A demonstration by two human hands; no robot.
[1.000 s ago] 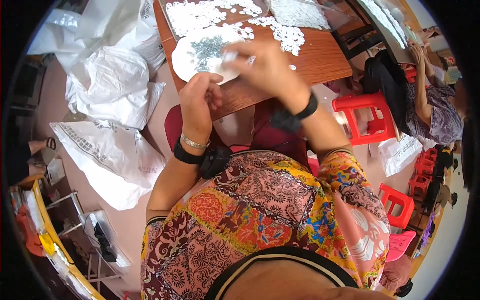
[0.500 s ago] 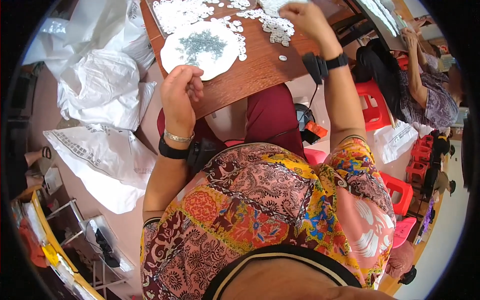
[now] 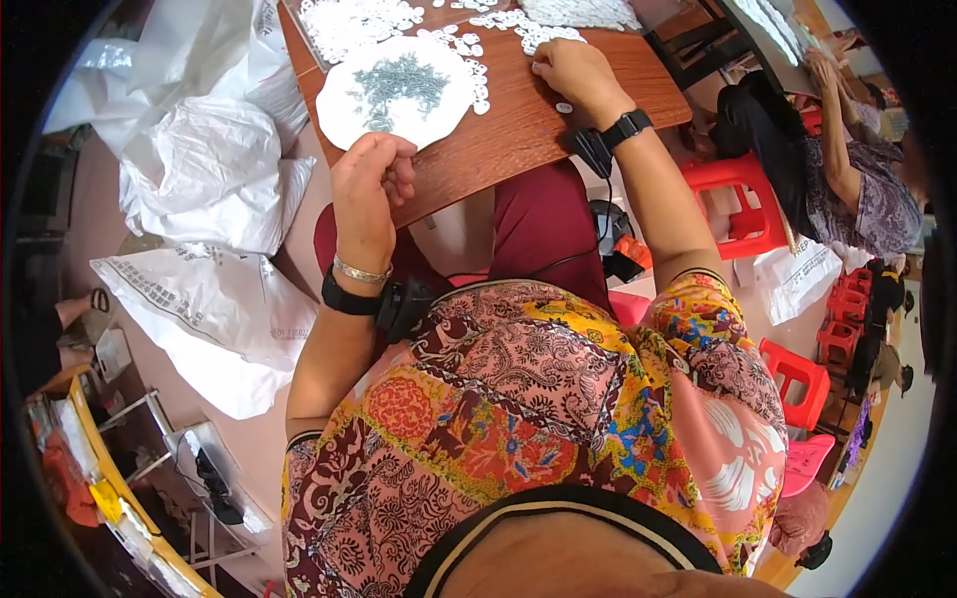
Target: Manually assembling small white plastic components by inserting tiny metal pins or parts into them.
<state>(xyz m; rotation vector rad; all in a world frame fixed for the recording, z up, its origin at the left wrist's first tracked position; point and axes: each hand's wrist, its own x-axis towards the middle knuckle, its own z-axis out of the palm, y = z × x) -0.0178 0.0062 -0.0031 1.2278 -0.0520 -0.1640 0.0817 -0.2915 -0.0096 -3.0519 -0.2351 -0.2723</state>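
Note:
A white plate point(image 3: 339, 108) with a wavy rim lies at the table's left side, bearing a heap of small grey metal-looking pieces point(image 3: 399, 88). My left hand point(image 3: 371, 177) is at its near rim, fingers curled in and thumb against the index finger; anything between them is too small to make out. To the right, my right hand point(image 3: 580, 76) hangs low over the wood with bent, closed fingertips, beside small white oval pieces point(image 3: 543, 36). What those fingertips hold is hidden. One loose white oval point(image 3: 564, 108) lies just nearer than this hand.
More white ovals point(image 3: 359, 25) are heaped at the back left of the brown table point(image 3: 478, 159). A pale packed batch point(image 3: 583, 12) lies at the back. White sacks point(image 3: 199, 179) fill the floor at left. At right are a red stool point(image 3: 738, 204) and another person point(image 3: 847, 179).
My right hand has come back toward me and to the left, off the far pieces. My left hand stays near the plate rim, shifted slightly right.

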